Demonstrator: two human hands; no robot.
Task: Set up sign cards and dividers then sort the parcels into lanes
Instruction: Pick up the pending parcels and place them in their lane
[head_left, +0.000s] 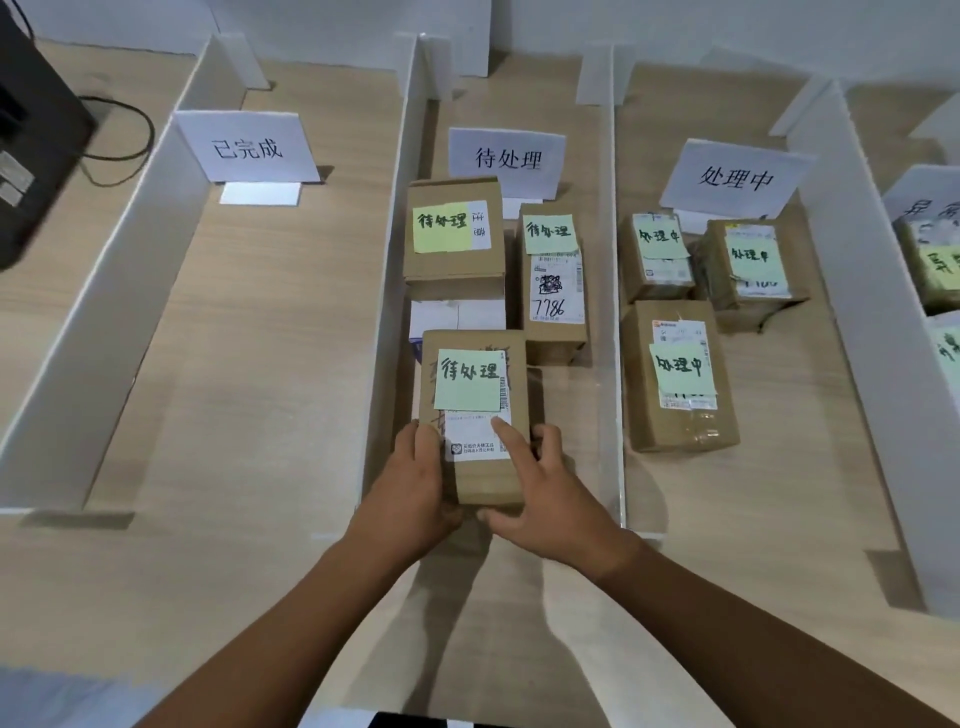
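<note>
Left hand (415, 483) grips the near-left corner of the near parcel (475, 384), thumb on top, other fingers hidden underneath. Right hand (545, 493) holds the near-right corner: index finger straight across the white label, remaining fingers curled round the right side, thumb at the near end. Both have hold of this one box. It carries a green note reading 待处理 and sits at the near end of the middle lane; can't tell if it is fully down on the table (234, 364).

Just beyond it is a flat white item (457, 314), then two more noted parcels side by side, the left one (454, 260) and the one marked 7786 (555, 291), in front of the 待处理 sign card (508, 158).

White dividers (615, 260) separate the lanes. The right lane has three parcels (678, 379) noted 处理中 before the 处理中 sign card (735, 179). The left lane holds only the 已完成 sign card (248, 148). At the far right edge, boxes (930, 260) are partly cut off. Far left is a black device (31, 140) with a cable (130, 130).
</note>
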